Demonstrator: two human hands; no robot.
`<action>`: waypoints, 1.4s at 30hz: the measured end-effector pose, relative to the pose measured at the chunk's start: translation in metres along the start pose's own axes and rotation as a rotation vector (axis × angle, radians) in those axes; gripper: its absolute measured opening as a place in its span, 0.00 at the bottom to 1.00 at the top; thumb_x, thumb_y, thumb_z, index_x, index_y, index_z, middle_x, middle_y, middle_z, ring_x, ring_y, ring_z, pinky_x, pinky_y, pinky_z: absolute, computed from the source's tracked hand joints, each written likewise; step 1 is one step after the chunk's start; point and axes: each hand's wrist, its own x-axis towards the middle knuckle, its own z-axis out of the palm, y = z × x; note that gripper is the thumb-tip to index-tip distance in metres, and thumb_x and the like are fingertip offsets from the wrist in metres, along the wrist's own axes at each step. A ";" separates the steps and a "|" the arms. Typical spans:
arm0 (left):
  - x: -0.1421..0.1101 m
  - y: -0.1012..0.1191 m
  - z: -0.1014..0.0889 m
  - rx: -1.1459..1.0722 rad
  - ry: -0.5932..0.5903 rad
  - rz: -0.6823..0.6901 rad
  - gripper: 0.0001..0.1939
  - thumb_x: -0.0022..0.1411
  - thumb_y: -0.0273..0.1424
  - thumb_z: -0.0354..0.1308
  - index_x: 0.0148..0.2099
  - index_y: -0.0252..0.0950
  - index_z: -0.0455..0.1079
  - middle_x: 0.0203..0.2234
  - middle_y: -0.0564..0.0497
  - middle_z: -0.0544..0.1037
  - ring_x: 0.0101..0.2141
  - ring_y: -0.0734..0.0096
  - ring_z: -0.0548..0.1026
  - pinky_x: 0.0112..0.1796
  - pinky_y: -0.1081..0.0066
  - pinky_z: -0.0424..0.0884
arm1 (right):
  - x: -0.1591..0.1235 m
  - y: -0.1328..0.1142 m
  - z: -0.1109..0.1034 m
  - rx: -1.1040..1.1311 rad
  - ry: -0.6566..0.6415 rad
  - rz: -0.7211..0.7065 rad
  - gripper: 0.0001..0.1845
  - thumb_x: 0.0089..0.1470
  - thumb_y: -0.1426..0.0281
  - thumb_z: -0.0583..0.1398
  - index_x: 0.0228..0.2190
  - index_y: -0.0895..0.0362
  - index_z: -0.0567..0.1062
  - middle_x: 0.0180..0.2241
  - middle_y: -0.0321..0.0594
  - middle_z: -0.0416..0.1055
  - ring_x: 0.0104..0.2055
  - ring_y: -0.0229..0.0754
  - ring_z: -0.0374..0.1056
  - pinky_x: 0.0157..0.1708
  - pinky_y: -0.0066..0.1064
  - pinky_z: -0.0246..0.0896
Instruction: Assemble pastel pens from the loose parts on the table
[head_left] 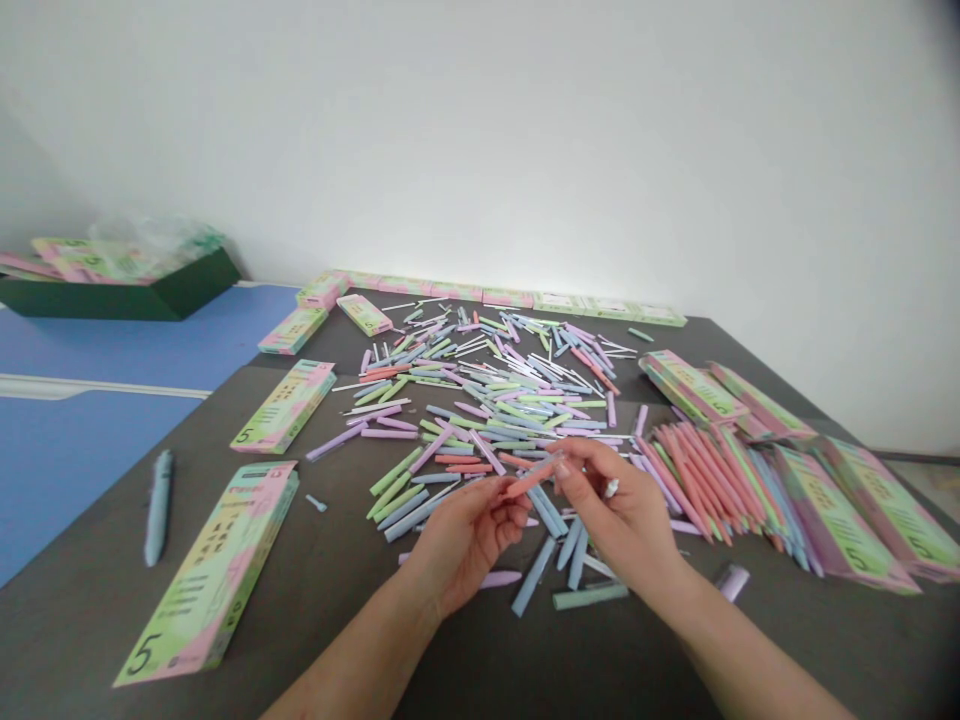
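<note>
My left hand (pixel 474 535) pinches one end of a coral pen barrel (pixel 534 476) between thumb and fingers. At the barrel's other end, my right hand (pixel 619 505) has its thumb and fingertips closed on it. A small white piece (pixel 611 488) pokes out between the right-hand fingers; its kind is unclear. Under and beyond both hands spreads a loose heap of pen parts (pixel 517 390) in blue, green, purple and coral, mixed with thin white refills (pixel 559 372). Just below the hands lie several blue barrels (pixel 534 577) and a green one (pixel 591 597).
Coral, green and blue pens (pixel 694 480) lie bunched at right beside several pen boxes (pixel 847 525). More boxes (pixel 214 575) stand at left near a lone blue pen (pixel 157 510), and others line the back edge. A dark green tray (pixel 172 290) sits on the blue surface (pixel 97 440).
</note>
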 end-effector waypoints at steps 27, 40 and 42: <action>-0.001 0.003 0.000 -0.040 -0.014 0.075 0.09 0.48 0.22 0.69 0.35 0.25 0.78 0.25 0.48 0.76 0.21 0.86 0.69 0.23 0.87 0.68 | 0.015 0.015 0.001 0.658 0.090 0.313 0.13 0.56 0.61 0.60 0.37 0.57 0.74 0.21 0.30 0.64 0.13 0.24 0.45 0.11 0.19 0.37; 0.000 0.005 -0.002 0.040 0.030 0.138 0.11 0.47 0.26 0.69 0.35 0.26 0.78 0.24 0.50 0.75 0.21 0.86 0.68 0.22 0.87 0.66 | 0.019 0.010 -0.005 0.812 0.293 0.270 0.10 0.57 0.63 0.58 0.30 0.57 0.71 0.22 0.32 0.66 0.14 0.25 0.45 0.12 0.19 0.38; -0.001 0.006 -0.001 0.066 0.033 0.155 0.11 0.48 0.26 0.69 0.35 0.27 0.78 0.24 0.50 0.75 0.20 0.86 0.67 0.20 0.86 0.64 | 0.019 0.010 -0.005 0.862 0.306 0.360 0.12 0.57 0.62 0.56 0.28 0.58 0.70 0.24 0.35 0.69 0.14 0.25 0.43 0.11 0.19 0.35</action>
